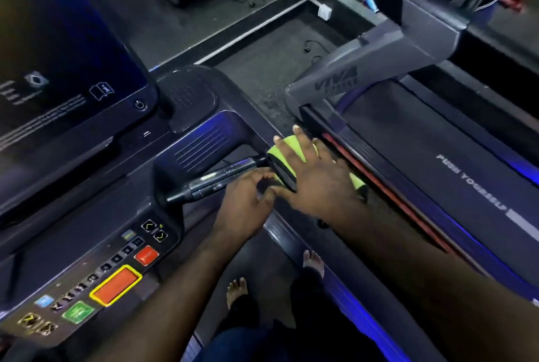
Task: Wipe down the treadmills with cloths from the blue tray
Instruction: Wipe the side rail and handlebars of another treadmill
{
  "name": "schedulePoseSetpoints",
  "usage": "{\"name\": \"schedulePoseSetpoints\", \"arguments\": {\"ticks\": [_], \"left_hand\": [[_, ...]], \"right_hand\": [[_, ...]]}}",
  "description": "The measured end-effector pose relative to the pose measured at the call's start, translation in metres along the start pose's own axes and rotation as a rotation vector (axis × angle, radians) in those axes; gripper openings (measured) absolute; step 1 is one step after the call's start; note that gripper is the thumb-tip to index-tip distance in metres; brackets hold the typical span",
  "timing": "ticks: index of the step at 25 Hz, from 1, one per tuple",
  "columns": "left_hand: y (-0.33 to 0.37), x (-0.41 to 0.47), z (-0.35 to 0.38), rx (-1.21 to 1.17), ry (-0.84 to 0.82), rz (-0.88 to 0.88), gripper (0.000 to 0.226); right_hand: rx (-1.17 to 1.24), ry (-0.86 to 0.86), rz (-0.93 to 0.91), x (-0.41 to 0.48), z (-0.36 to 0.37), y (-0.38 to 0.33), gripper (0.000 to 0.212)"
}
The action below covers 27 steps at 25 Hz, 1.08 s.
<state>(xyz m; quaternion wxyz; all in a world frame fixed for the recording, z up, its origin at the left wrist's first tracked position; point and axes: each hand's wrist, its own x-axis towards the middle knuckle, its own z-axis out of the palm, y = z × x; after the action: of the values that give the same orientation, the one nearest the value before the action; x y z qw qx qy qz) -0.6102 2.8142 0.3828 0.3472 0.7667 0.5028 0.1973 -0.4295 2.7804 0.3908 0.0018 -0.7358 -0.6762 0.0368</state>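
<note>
Under the right hand (318, 180), a bright yellow-green cloth (287, 144)

Beyond the handlebar (215, 179) a floor strip (262, 75) lies open, while the ribbed console housing (201, 142) blocks its left end, the left hand (245, 204) and right hand (318, 180) cover its right end, and the neighbouring treadmill's side rail (388, 192) runs just beside that end.

Cloth (292, 148), yellow-green: lay draped over the handrail, under the right hand (318, 179) with fingers spread flat. Left hand (248, 204): curled at the metal grip bar (215, 179), hold unclear. Console (116, 285) sat lower left; a second treadmill (437, 157) stood right.
</note>
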Motion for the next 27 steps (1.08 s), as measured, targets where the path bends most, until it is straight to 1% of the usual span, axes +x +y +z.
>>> {"name": "schedulePoseSetpoints", "arguments": {"ticks": [2,4,6,9,12,15,18,20,22,24,26,27], "left_hand": [[0.001,-0.002,0.007,-0.027,0.091,-0.027,0.037],[0.006,0.002,0.014,-0.113,0.148,-0.076,0.045],[0.010,0.011,0.020,-0.145,0.201,-0.095,0.042],[0.011,0.022,0.022,-0.086,0.231,-0.068,0.037],[0.003,0.026,0.023,-0.044,0.196,0.008,0.040],[-0.003,0.025,0.025,0.032,0.133,0.096,0.049],[-0.008,0.025,0.027,0.024,0.174,0.138,0.053],[-0.005,0.023,0.029,0.013,0.188,0.148,0.051],[-0.003,0.023,0.031,0.031,0.140,0.166,0.050],[-0.005,0.025,0.032,0.073,0.055,0.179,0.056],[-0.009,0.025,0.034,0.126,-0.038,0.198,0.063],[-0.012,0.025,0.034,0.165,-0.080,0.223,0.066]], "right_hand": [[-0.044,0.017,-0.003,0.012,0.018,-0.001,0.087],[-0.040,0.063,-0.004,0.017,0.022,-0.002,0.075],[-0.045,0.076,-0.015,0.010,0.021,0.004,0.068],[-0.064,0.066,0.008,-0.038,0.022,0.024,0.068],[-0.135,0.009,0.062,-0.063,0.026,0.035,0.071],[-0.176,-0.027,0.082,-0.030,0.033,0.021,0.074],[-0.176,-0.052,0.086,0.013,0.030,-0.003,0.074],[-0.133,-0.056,0.092,0.028,0.024,-0.008,0.074],[-0.093,-0.026,0.130,0.013,0.021,-0.001,0.075],[-0.082,-0.003,0.174,-0.026,0.021,0.016,0.074],[-0.179,-0.014,0.207,-0.058,0.026,0.027,0.071],[-0.185,-0.010,0.224,-0.054,0.027,0.030,0.068]]}}
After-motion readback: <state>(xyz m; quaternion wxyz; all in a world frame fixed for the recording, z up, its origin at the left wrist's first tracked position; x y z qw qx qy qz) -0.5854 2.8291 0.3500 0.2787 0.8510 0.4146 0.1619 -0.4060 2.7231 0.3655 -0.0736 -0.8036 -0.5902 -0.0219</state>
